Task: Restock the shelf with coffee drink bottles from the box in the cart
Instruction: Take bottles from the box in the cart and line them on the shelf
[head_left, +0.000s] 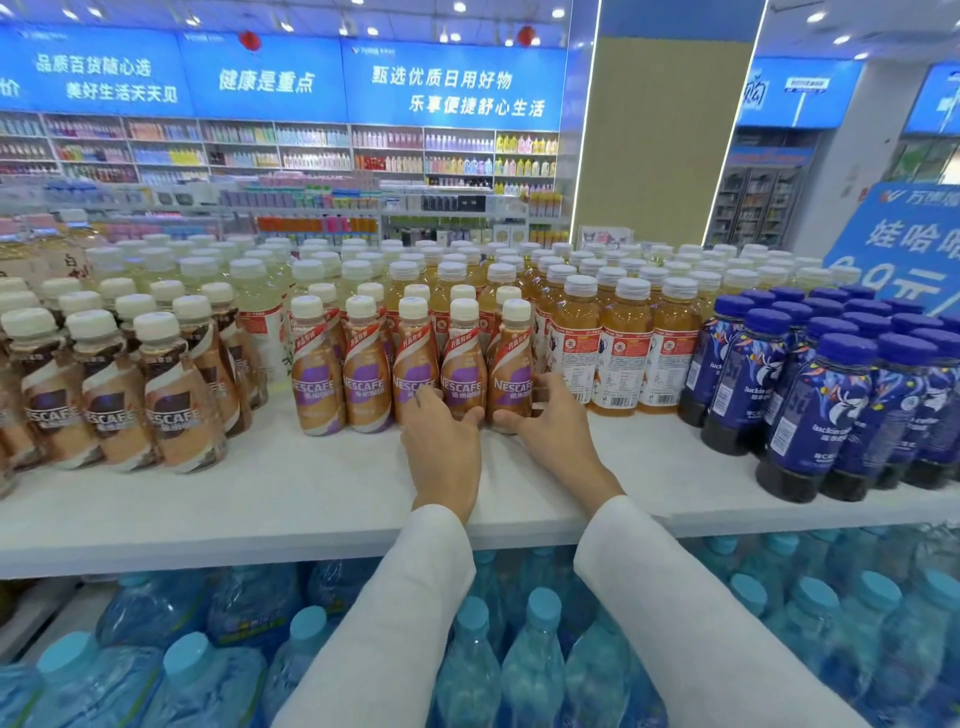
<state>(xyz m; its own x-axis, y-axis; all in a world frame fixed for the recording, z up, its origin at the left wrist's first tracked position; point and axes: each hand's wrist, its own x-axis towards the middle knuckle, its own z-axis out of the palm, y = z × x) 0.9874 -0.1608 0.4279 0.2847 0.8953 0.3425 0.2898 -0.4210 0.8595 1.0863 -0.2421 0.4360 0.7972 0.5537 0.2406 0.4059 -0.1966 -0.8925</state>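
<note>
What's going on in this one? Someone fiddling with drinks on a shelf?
A person in white sleeves is working at the front row of purple-label Nescafe bottles on the white shelf. The right hand curls round the rightmost bottle of that row. The left hand lies against the bottles beside it, and it is unclear whether it grips one. Brown-label Nescafe bottles stand to the left and blue-capped bottles to the right. No box or cart is in view.
</note>
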